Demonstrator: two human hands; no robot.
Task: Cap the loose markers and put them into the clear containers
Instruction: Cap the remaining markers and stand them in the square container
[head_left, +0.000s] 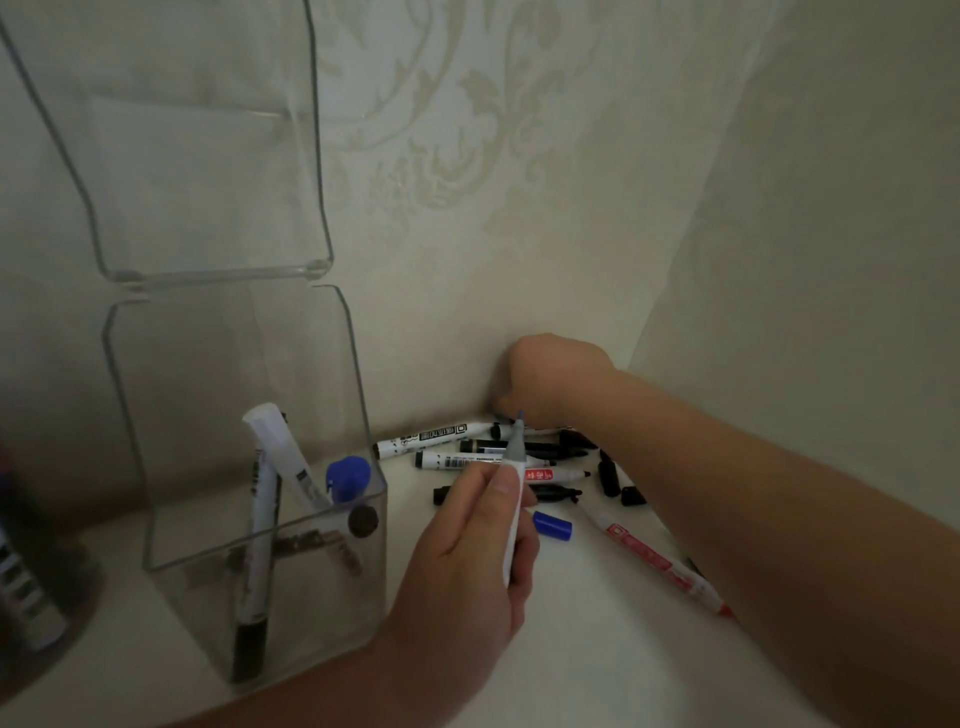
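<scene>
Left hand (467, 545) tight around uncapped marker (514, 467) over white tabletop (571, 654); right hand (550, 379), grip unclear, at patterned wall (519, 208).

Lower clear container (332, 623) stands on table (571, 649), left, near wall (467, 260). Upper clear container (208, 208) sits directly above it. Markers (262, 519) stand inside the lower one. Marker pile (467, 460) lies to its right, at the wall's foot. Loose cap (552, 525) lies in front of the pile. Left hand (462, 566), holding uncapped marker (514, 499), is before the pile. Right hand (556, 374) is at the pile's rear.
</scene>
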